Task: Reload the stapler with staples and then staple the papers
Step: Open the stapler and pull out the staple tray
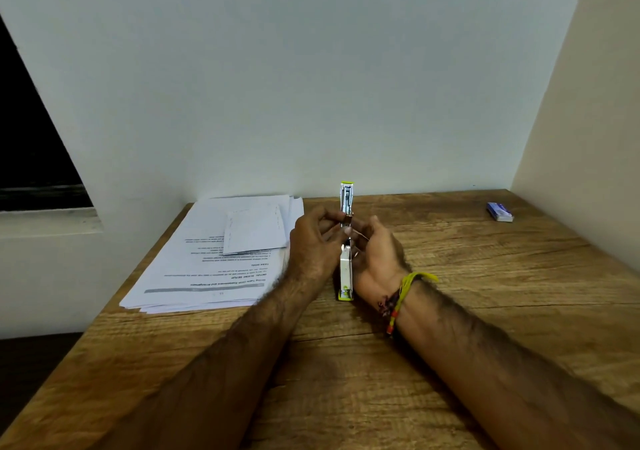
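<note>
A white and lime-green stapler point(346, 269) lies swung open on the wooden table point(450, 269), its top arm point(346, 196) pointing away from me with the metal staple channel showing. My left hand point(313, 245) pinches the stapler at its middle from the left. My right hand point(375, 259) curls around it from the right, fingertips at the channel. Whether a strip of staples is between the fingers I cannot tell. A stack of printed papers point(214, 262) lies just left of the hands, with a smaller folded sheet point(254, 229) on top.
A small blue and white staple box point(499, 212) lies at the far right of the table near the wall. White walls close the table at the back and right. A dark window opening point(31, 144) is at the left.
</note>
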